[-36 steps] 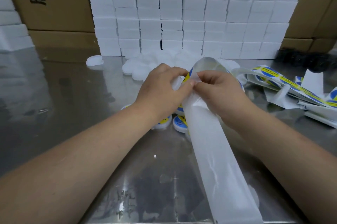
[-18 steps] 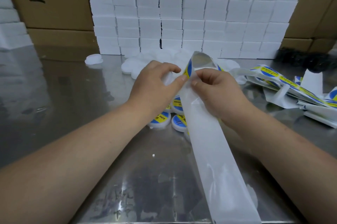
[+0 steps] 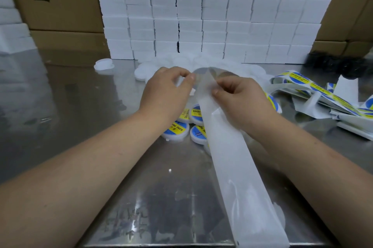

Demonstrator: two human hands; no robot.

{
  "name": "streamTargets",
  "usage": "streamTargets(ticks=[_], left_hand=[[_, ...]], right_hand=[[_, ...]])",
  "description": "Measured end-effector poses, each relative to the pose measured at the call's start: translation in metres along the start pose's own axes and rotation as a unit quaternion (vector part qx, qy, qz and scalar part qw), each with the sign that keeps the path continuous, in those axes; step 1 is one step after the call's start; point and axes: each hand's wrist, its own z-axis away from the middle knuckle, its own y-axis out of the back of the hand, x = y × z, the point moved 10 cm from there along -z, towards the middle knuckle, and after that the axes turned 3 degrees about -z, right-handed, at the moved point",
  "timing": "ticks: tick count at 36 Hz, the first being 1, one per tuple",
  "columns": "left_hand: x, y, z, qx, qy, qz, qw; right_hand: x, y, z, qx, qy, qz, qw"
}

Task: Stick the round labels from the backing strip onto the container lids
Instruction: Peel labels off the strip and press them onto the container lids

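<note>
**Two hands peel a round label from a white strip over a steel desk**

The view looks down from head height. Both hands meet mid-frame above the desk [image 3: 80, 106]. The left hand [image 3: 167, 90] pinches the rim of a round label [image 3: 222, 73] between thumb and forefinger. Only the label's grey back shows. Something white sits under the fingers, too hidden to name. The right hand [image 3: 240, 98], fingers curled, pinches the strip [image 3: 242, 177] near its top. The strip is white and half see-through, and it runs from the hands down to the desk's near right edge.

Under the wrists lie several labelled lids [image 3: 177, 129], blue and yellow, crowded together. One reads "PASTE" and another "SOLDE"; the rest of the print is cut off. White bare lids [image 3: 142, 71] are heaped beyond the hands. To the right is a tangle of spare strips [image 3: 298, 81] carrying blue and yellow labels. Behind stand stacked white blocks [image 3: 201, 15] and brown boxes [image 3: 60, 5] printed with dark Chinese characters, cropped.

The label is probably feather-light, limp and sticky on one face. It is best held by the very rim, or it may curl and stick to itself. The strip looks slick and floppy, so a hold close to the peel line should steady it. The lids look light and may skid on the steel when pressed.
</note>
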Motion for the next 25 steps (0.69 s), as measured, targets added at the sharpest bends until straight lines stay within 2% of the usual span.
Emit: streamTargets(ticks=[5, 11, 14, 20, 22, 25], left_hand=[[-0.026, 0.012, -0.007, 0.054, 0.089, 0.057, 0.993], [-0.044, 0.026, -0.007, 0.102, 0.158, 0.049, 0.981], [-0.037, 0.025, -0.005, 0.092, 0.141, 0.040, 0.985], [-0.010, 0.019, 0.000, 0.071, 0.050, -0.020, 0.996], [-0.007, 0.020, 0.001, 0.074, 0.045, -0.023, 0.996], [-0.005, 0.020, 0.002, 0.074, 0.033, -0.017, 0.997]], right_hand=[[0.002, 0.003, -0.003, 0.015, -0.007, 0.009, 1.000], [0.000, 0.013, -0.002, 0.063, 0.018, 0.034, 0.997], [-0.004, 0.022, 0.000, 0.098, 0.049, 0.057, 0.992], [-0.027, 0.029, 0.004, 0.132, 0.120, 0.126, 0.976], [-0.024, 0.026, 0.002, 0.114, 0.096, 0.117, 0.982], [-0.007, 0.018, -0.002, 0.065, 0.017, 0.070, 0.995]])
